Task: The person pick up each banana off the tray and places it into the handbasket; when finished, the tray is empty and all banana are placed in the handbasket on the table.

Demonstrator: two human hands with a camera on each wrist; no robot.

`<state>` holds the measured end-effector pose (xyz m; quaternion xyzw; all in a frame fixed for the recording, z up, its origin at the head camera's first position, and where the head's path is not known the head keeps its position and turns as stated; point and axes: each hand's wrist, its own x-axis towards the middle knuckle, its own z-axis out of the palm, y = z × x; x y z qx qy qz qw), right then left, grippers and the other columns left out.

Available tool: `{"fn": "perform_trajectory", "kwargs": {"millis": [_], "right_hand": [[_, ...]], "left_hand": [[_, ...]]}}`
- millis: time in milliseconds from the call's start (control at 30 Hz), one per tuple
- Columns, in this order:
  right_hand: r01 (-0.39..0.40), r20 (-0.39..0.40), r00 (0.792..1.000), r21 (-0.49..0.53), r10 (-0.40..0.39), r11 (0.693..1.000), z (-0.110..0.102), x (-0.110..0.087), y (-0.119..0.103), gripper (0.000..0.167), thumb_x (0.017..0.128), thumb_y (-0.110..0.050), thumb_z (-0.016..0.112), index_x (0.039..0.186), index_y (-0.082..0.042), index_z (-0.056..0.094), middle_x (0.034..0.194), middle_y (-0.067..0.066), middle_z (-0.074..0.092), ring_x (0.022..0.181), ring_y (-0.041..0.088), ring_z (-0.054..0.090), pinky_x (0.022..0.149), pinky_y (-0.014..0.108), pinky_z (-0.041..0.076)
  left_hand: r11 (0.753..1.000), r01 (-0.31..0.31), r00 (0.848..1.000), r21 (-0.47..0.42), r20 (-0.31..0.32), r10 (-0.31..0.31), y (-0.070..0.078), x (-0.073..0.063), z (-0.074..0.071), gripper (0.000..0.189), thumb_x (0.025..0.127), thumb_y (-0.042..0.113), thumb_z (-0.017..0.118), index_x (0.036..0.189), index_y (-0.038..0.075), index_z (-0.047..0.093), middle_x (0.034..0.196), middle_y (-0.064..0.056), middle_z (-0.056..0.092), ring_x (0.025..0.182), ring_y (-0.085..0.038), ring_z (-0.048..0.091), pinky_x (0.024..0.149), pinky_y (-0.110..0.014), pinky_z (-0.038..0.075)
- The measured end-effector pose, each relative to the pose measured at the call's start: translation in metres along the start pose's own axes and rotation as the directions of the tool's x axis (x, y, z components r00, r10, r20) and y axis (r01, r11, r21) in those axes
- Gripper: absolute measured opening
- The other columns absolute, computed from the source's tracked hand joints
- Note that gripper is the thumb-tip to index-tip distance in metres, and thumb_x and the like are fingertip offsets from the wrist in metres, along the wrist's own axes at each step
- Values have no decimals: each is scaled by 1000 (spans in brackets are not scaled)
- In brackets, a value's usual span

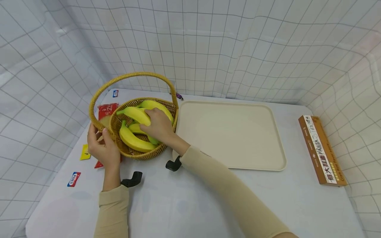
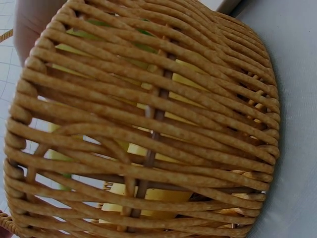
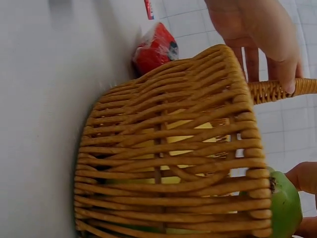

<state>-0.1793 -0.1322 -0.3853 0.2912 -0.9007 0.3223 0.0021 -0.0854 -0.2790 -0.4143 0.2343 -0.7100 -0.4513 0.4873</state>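
A wicker basket (image 1: 148, 155) with a tall arched handle (image 1: 131, 75) stands on the left of the table and contains several yellow bananas (image 1: 135, 140). The left hand (image 1: 104, 148) holds the handle low at its left end; in the right wrist view the thumb of that left hand (image 3: 262, 34) presses on the handle. Inside the basket, the right hand (image 1: 160, 125) grips an upper banana (image 1: 135, 114) from above. A green banana end (image 3: 285, 206) shows between the right fingers (image 3: 304, 178) above the rim. The basket wall (image 2: 148, 114) mostly fills the left wrist view.
A beige tray (image 1: 226, 135) lies right of the basket. Farther right is a brown pasta box (image 1: 322, 150). Red packaging (image 1: 107, 109) sits partly behind the basket, with a yellow card (image 1: 85, 152) and a small Lay's-like label (image 1: 73, 179) on the left.
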Motion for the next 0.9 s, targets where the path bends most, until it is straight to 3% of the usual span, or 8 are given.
{"fn": "perform_trajectory", "kwargs": {"millis": [200, 333, 500, 700, 900], "right_hand": [[2, -8, 1000, -122, -3, 993, 16, -3, 3, 55, 88, -38, 64, 135, -11, 58, 125, 6, 63, 110, 17, 60, 78, 28, 54], [31, -46, 998, -189, -41, 982, 21, -6, 5, 53, 89, -38, 65, 134, -10, 60, 125, 6, 63, 109, 18, 60, 73, 28, 56], [60, -68, 995, -229, -78, 971, 22, -10, 7, 48, 90, -40, 65, 128, -10, 64, 122, 6, 64, 107, 18, 60, 77, 26, 54], [57, -21, 998, -114, -60, 992, 12, -21, 12, 52, 92, -39, 65, 134, -9, 59, 129, 6, 60, 117, 18, 56, 96, 27, 49], [74, -98, 993, 44, -69, 996, -9, -43, 28, 52, 89, -32, 70, 131, -3, 60, 124, 10, 62, 110, 20, 59, 91, 28, 51]], "left_hand": [[1000, -9, 1000, -9, 21, 9, -1, -1, 1, 35, 99, 17, 54, 134, 17, 59, 125, -3, 64, 99, 1, 55, 82, -15, 45], [1000, -15, 1000, -10, 22, 15, 1, 0, 4, 35, 99, 16, 54, 134, 16, 59, 125, -4, 64, 98, 1, 54, 82, -15, 44], [1000, -27, 999, -10, 16, 27, 7, -1, 4, 34, 99, 17, 54, 133, 17, 60, 123, -3, 65, 99, 1, 55, 81, -15, 45], [1000, -18, 1000, -11, 22, 19, -1, 1, 0, 35, 99, 22, 55, 133, 22, 60, 123, 2, 65, 100, -3, 58, 82, -16, 48], [1000, 4, 1000, 16, 25, -5, 4, 5, -6, 34, 98, 21, 56, 132, 22, 61, 118, 4, 65, 99, -4, 59, 81, -15, 48]]}}
